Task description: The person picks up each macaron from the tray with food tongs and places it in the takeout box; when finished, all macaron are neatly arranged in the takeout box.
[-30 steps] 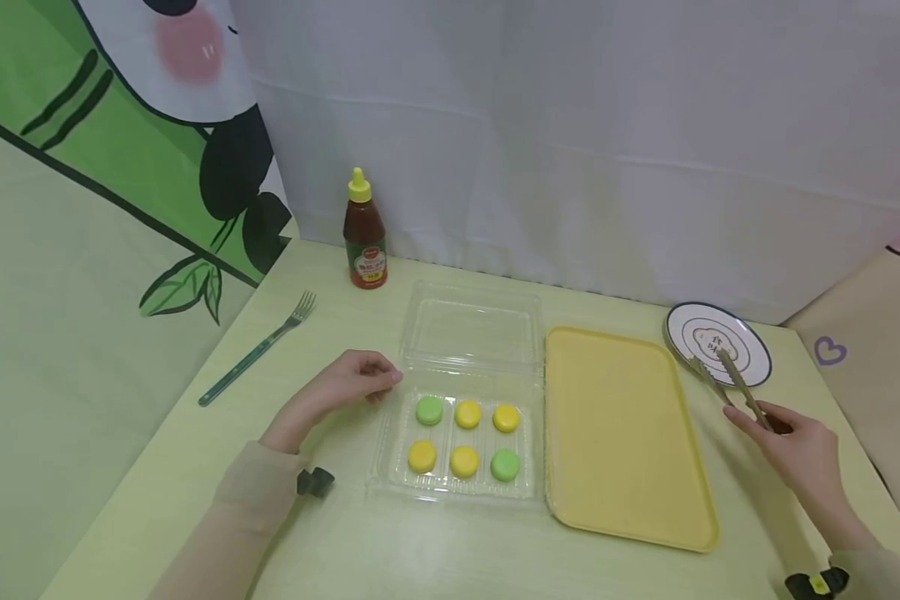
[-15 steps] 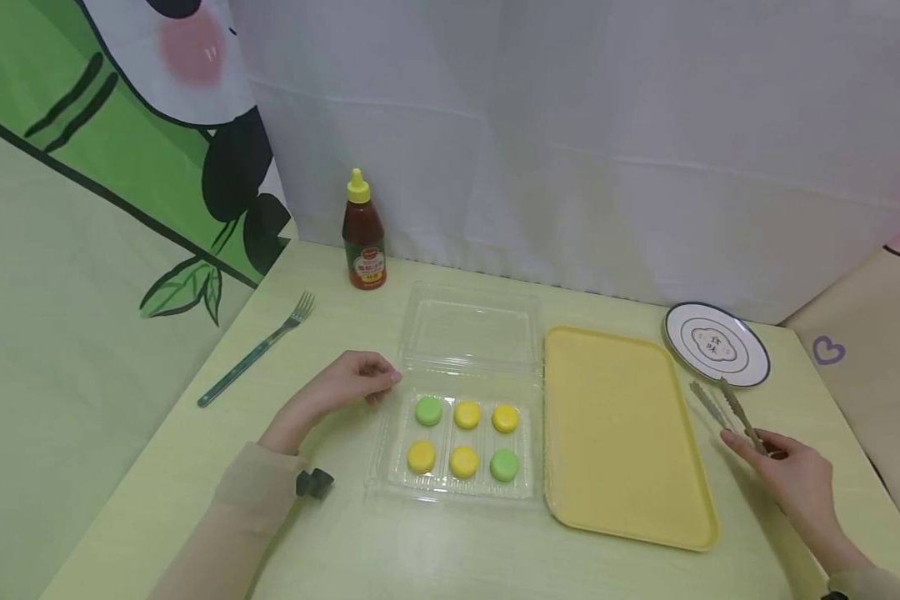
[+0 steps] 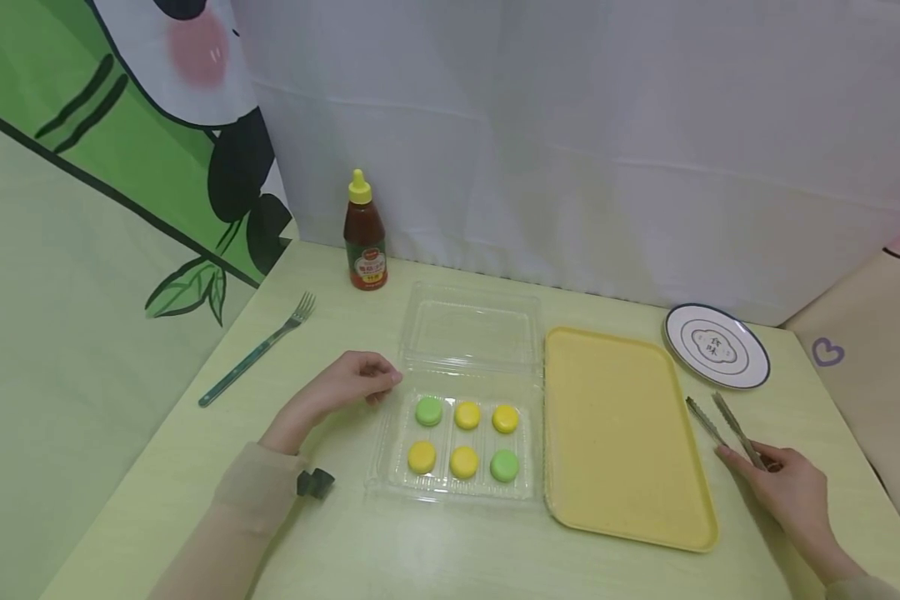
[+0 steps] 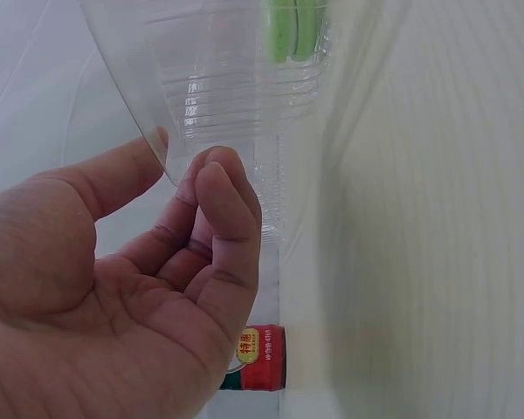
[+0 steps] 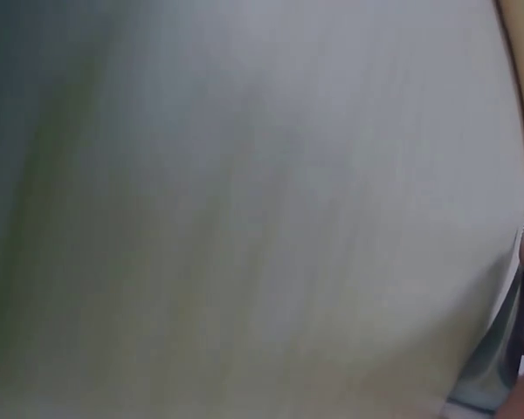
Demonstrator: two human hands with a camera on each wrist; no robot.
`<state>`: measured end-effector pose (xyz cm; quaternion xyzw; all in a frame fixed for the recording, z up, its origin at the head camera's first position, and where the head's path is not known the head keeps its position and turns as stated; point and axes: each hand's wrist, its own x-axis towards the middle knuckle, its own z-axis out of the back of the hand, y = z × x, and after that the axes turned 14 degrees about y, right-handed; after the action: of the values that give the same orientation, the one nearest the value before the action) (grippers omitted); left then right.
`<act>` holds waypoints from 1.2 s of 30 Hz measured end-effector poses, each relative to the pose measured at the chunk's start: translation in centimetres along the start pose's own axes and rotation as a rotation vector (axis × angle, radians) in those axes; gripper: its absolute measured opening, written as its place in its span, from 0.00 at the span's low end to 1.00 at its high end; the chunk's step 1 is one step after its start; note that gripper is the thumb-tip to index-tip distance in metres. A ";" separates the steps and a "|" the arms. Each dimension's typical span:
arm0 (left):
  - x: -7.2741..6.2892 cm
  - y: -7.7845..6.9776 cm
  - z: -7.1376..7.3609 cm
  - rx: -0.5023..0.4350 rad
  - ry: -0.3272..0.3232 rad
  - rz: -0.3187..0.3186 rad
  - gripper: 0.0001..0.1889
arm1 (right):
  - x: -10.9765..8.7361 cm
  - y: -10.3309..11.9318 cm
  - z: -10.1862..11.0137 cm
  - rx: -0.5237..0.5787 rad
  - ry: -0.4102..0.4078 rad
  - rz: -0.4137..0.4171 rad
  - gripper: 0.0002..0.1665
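Note:
My left hand (image 3: 348,382) is at the left edge of an open clear plastic clamshell box (image 3: 461,493), its thumb and fingers pinching the rim in the left wrist view. Inside the box sit several yellow macarons (image 3: 464,462) and two green macarons (image 3: 429,410), laid out in two rows. To the right of the yellow tray, my right hand (image 3: 791,492) holds metal tongs (image 3: 738,431). Their arms stand spread, tips pointing away from me, nothing between them. In the right wrist view only part of the tongs (image 5: 498,358) and some fingers show at the right edge.
A flat yellow tray (image 3: 626,442) lies right against the box's right side. Behind the tongs is a white plate (image 3: 717,346) with a blue rim. A sauce bottle (image 3: 365,242) with a yellow cap stands at the back left, and a green-handled fork (image 3: 258,350) lies far left.
My right hand has drawn the tongs back toward me, off the plate and down beside the tray. My left hand has stayed at the box's edge.

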<state>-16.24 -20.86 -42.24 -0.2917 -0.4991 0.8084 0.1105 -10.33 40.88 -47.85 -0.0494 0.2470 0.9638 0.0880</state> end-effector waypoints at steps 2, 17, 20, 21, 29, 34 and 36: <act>0.1 0.1 0.0 0.001 0.002 -0.009 0.14 | -0.1 0.0 -0.1 -0.006 -0.004 0.009 0.39; 0.1 0.1 0.0 0.001 0.005 -0.002 0.14 | -0.1 0.1 0.0 -0.045 0.006 0.009 0.42; 0.1 0.0 0.0 0.002 0.005 -0.001 0.14 | -0.2 0.1 0.0 -0.062 0.012 0.003 0.43; 0.1 0.0 0.0 0.002 0.005 0.000 0.14 | -0.2 0.1 0.1 -0.067 0.015 -0.001 0.44; 0.1 -0.1 0.0 0.003 -0.002 0.018 0.14 | -0.3 -0.1 0.2 -0.085 0.030 -0.019 0.45; 0.2 0.0 0.0 0.001 -0.002 0.013 0.14 | -0.4 0.3 0.5 -0.078 0.034 -0.006 0.44; 0.2 0.0 0.0 0.003 -0.002 0.013 0.14 | -0.3 0.6 0.9 -0.073 0.030 -0.001 0.44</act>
<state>-16.39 -20.80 -42.30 -0.2941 -0.4960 0.8102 0.1055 -10.17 40.73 -46.77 -0.0672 0.2128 0.9713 0.0830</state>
